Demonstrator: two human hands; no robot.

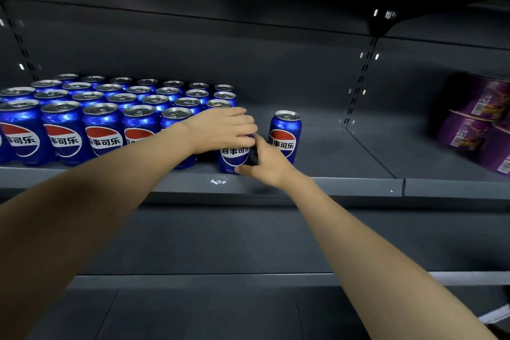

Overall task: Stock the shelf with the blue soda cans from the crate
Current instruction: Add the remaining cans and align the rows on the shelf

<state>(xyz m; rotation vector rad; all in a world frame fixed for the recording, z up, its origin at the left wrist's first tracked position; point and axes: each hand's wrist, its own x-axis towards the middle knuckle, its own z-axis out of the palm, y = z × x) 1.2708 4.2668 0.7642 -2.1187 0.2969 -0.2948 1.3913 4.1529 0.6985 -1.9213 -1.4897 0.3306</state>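
Item: blue soda can, held. Upright at the front edge of the dark grey shelf, just below frame centre; red, white and blue emblem faces the viewer.

Left hand: laid over the can's top from 9 o'clock, fingers curled down round the upper rim, gripping it.

Right hand: at the can's 4 o'clock, thumb and fingers pressed to the lower right side of the body, pinching it near the base. Both forearms bare, entering from 7 and 5 o'clock.

Single can: same blue type, upright, just beside the held can at its 2 o'clock, apart from the rest, with the right hand partly across its lower left.

Stocked cans: block of matching cans in several rows, 9 to 10 o'clock of the held can, running off the left frame edge; nearest row flush with the shelf front.

Purple packs: stacked cartons at 3 o'clock, in the next shelf bay, well apart, blurred.

Lower shelf: dark grey, at 6 o'clock.

Upright slotted rail: on the back panel at 1 o'clock.
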